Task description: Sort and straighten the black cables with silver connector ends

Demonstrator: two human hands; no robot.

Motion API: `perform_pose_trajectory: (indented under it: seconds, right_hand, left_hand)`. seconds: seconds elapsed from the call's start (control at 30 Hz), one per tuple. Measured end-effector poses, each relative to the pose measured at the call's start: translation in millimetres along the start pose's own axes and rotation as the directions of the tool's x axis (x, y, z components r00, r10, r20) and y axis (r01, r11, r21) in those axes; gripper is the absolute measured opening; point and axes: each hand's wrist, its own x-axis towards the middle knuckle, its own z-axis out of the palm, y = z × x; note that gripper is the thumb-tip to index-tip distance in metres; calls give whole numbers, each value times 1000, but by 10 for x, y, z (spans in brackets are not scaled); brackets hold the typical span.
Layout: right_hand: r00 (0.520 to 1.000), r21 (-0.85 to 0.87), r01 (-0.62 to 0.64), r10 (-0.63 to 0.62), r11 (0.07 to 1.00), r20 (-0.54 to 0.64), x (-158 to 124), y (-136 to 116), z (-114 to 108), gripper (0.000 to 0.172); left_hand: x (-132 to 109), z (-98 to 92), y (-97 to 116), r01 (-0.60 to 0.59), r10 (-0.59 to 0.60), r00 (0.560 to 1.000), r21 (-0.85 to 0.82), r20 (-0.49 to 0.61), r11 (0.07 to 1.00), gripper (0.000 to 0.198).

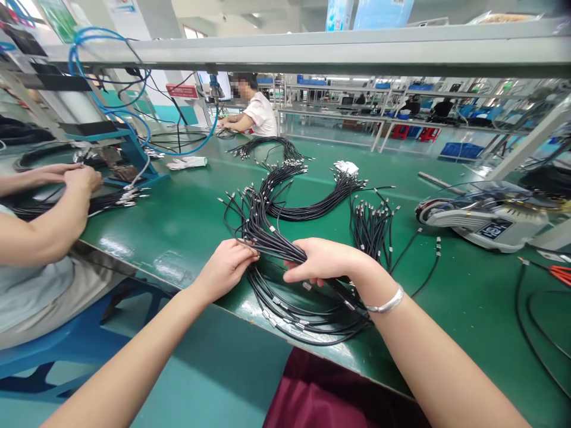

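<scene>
A thick bundle of black cables (267, 230) with small metal end fittings lies across the green table. Wrapped round its middle is my right hand (321, 260), thumb to the near side, a silver bangle on the wrist. My left hand (229, 263) pinches at the bundle's left edge; its fingertips seem to be on a cable end, though what exactly they grip is partly hidden. Below both hands, looser cables (285, 312) with metal sleeves curve along the table's front edge. More cable ends (370, 229) fan out beyond my right forearm.
Curved cable bundles (307, 211) lie farther back. At right stands a grey-white machine (484, 223). On the left, a co-worker's hands (80, 178) work at a blue-based press (134, 157). White gloves (187, 163) lie near it. A shelf beam (285, 50) crosses overhead.
</scene>
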Motion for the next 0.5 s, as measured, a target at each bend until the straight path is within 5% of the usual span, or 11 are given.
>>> perform_pose_trajectory:
  seconds: [0.1,0.23,0.33,0.4,0.5]
  right_hand:
    - [995,51,-33,37,998,-88,26,-63,43,27]
    - [992,104,-101,108,989,-65,73,-85,99,19]
    - [989,145,-117,128,982,-71,85,-47,114,10]
    - [988,172,-113,129,978,-82,80,-22,108,9]
    - [992,205,-106,119,973,-51,65,-9,85,10]
  left_hand:
    - [27,18,19,-6,5,999,-12,-45,1000,31]
    - [14,61,48,16,-21,996,-60,-91,998,29]
    - [-116,78,76,132,-159,976,-180,-147,975,29]
    - [-256,68,106,327,-387,902,-282,-192,902,33]
    - [-435,20,185,598,-671,728,-350,-141,721,36]
